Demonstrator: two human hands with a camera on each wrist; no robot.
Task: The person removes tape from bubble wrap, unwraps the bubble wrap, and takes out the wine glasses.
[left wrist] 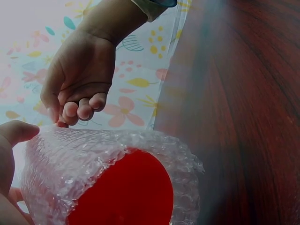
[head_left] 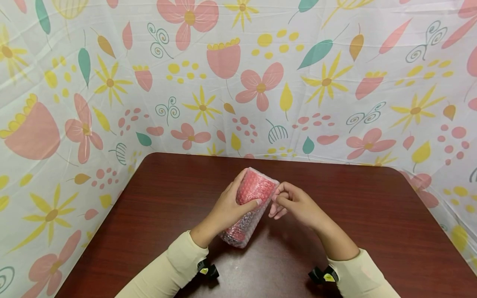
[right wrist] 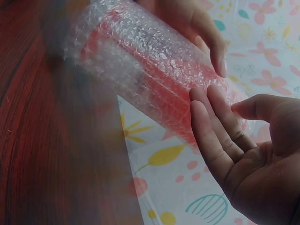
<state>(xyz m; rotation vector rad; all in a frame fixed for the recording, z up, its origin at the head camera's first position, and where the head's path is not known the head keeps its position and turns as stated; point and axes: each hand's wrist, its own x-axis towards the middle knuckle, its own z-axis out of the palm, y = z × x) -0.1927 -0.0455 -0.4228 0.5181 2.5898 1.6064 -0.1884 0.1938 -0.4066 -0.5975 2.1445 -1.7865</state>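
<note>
one red cylinder in clear bubble wrap (head_left: 246,219); two bare hands (head_left: 226,209) (head_left: 298,205); two cream fabric sleeves (head_left: 175,260) (head_left: 359,275); two black wrist devices (head_left: 208,271) (head_left: 323,275); one reddish-brown wooden table (head_left: 167,198).

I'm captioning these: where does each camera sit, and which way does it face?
Head: on head, facing forward and down at the package, table and cloth; left hand, right hand and sleeves show.
Left wrist: on that wrist, facing the package's red end; both hands show.
Right wrist: on that wrist, facing the package's side; both hands show.
Both wrist views share package and table.
</note>
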